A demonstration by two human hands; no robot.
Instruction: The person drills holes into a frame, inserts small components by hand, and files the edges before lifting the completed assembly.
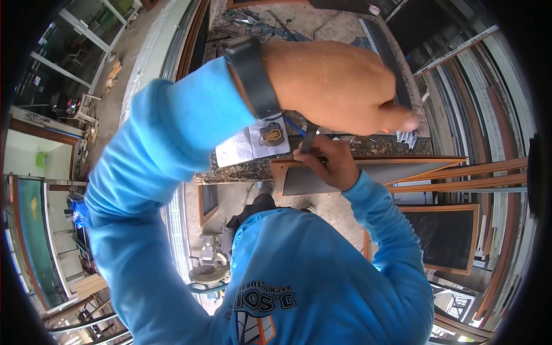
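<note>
My left hand (345,86), with a black watch (253,75) on its wrist, is raised close to the camera over the workbench. Its fingers are curled, and whatever they hold is hidden. Below it, my right hand (330,164) pinches a flat dark strip (309,138). The strip's upper end disappears behind my left hand. Beside the strip, a black and yellow tape measure (272,135) rests on a sheet of paper (236,150), and a thin blue object (293,126) is partly covered. A brown-edged frame with a dark panel (374,172) lies by my right hand at the bench edge.
The worn workbench (230,172) carries pliers (246,18) and a long dark metal profile (382,49) at the back. Short metal profile pieces (406,139) sit at its right. Another dark-panelled frame (440,238) stands lower right. A miter saw (210,261) is at lower left.
</note>
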